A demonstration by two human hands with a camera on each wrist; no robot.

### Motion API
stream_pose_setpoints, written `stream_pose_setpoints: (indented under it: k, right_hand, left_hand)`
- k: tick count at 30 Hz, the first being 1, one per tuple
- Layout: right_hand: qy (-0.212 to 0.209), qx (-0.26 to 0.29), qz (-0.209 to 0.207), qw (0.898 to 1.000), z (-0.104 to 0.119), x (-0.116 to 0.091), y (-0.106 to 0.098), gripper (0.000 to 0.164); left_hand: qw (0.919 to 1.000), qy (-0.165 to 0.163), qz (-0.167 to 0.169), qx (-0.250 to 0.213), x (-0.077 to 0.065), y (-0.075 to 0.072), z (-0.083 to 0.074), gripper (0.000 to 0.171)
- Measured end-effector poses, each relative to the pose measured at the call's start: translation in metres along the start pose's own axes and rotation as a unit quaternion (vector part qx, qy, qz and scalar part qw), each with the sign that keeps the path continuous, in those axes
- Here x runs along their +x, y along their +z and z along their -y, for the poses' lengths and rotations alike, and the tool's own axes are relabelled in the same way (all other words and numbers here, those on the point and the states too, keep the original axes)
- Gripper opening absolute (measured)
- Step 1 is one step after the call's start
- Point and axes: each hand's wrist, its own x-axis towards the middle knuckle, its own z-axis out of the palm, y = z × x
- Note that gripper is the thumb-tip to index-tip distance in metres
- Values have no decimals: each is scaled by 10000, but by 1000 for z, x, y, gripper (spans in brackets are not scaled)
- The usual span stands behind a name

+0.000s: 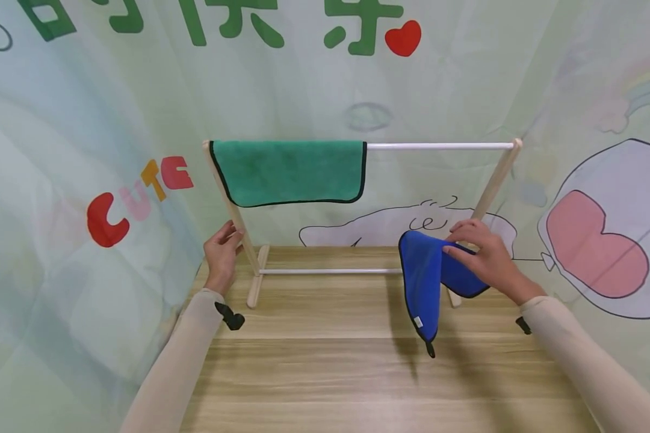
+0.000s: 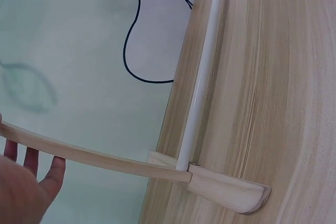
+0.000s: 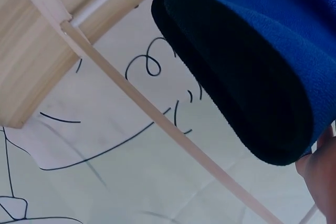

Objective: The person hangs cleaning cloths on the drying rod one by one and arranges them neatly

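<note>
While the left hand (image 1: 221, 255) holds the post (image 2: 107, 158), the right hand (image 1: 486, 255) pinches the blue cloth (image 1: 424, 273), hanging folded below the top bar (image 1: 444, 146); I'd say open out those folds before draping it.

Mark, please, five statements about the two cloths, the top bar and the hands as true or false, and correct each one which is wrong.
1. The green cloth hangs over the top bar. True.
2. The green cloth is at the right end of that bar. False: it is at the left end.
3. The right hand holds the blue cloth. True.
4. The left hand holds the bottom bar. False: it is at the wooden left post.
5. The blue cloth has a black edge. True.
</note>
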Motion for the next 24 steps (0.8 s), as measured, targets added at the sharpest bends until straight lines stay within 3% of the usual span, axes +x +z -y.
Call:
stream_pose_setpoints:
  k: [6, 17, 24]
  right_hand:
    - [-67, 96, -150, 9998, 6, 13, -12, 37]
    - [232, 81, -327, 9992, 19, 36, -41, 40]
    - [134, 49, -424, 9990, 27, 54, -58, 38]
  left_hand:
    - [10000, -33, 19, -23, 0, 0, 0, 49]
    - [10000, -5, -8, 2, -1, 0, -1, 49]
    - [10000, 9, 12, -40, 0, 0, 1, 49]
